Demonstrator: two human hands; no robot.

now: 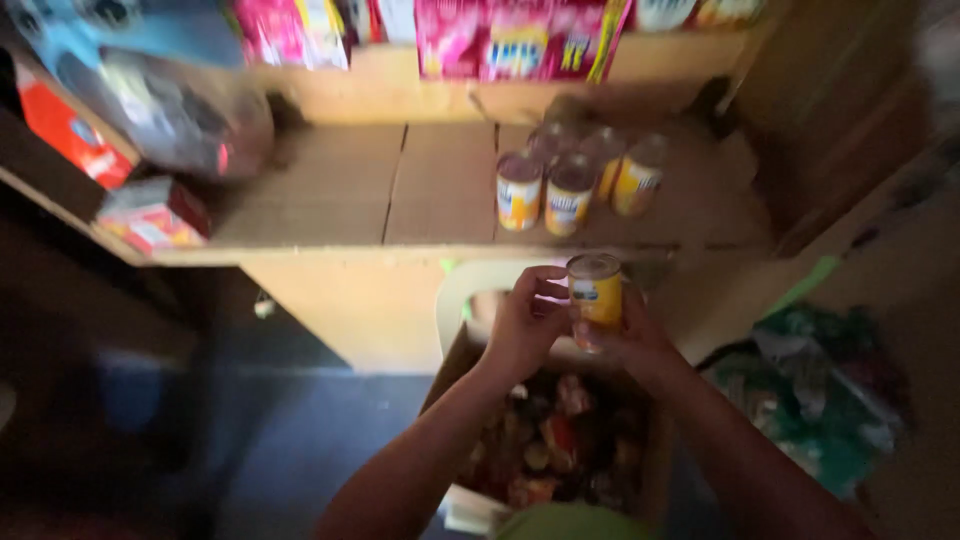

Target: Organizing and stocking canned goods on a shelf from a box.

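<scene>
Yellow can held upright between both hands over box

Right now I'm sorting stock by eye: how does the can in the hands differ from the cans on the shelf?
The held can is up in the air over the box, gripped by the right hand with the left hand touching it; the shelf cans stand on cardboard. The held can is alone; the shelf cans cluster in rows. Both are upright, with yellow labels and metal tops.
</scene>
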